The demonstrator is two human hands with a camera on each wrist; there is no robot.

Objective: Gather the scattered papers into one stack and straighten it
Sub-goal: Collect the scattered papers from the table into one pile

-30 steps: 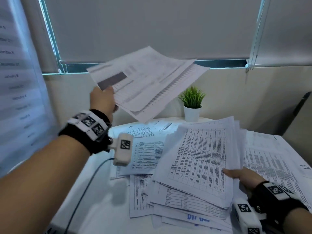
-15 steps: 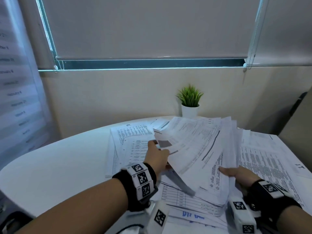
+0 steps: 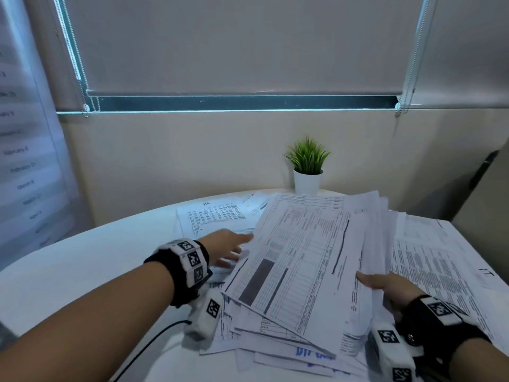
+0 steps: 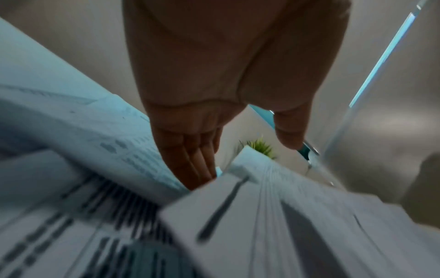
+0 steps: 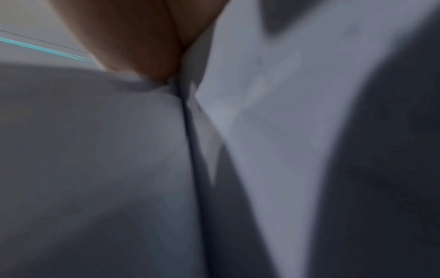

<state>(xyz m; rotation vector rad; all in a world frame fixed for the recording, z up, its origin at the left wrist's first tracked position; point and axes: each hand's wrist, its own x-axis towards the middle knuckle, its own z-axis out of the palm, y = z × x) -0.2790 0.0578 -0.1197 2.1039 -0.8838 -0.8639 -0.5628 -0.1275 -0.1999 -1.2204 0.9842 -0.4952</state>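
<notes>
A loose, fanned stack of printed papers (image 3: 303, 260) is propped above the white round table (image 3: 91, 260). My right hand (image 3: 385, 285) holds its right edge, thumb on top and fingers hidden beneath. My left hand (image 3: 228, 249) is flat, fingers straight, reaching under the stack's left edge onto the sheets lying there (image 3: 212, 216). In the left wrist view my left hand's fingers (image 4: 190, 159) point into the gap between the flat sheets (image 4: 100, 135) and the lifted stack (image 4: 273, 216). The right wrist view shows only blurred paper (image 5: 273, 112) against the palm.
More printed sheets (image 3: 440, 257) lie spread over the table's right side. A small green plant in a white pot (image 3: 307, 172) stands at the table's far edge by the wall. A black cable (image 3: 148, 346) runs from my left wrist. Bare tabletop is at left.
My left hand brought its raised sheaf down onto the stack held by the right hand, released it, and now reaches open under the stack's left edge.
</notes>
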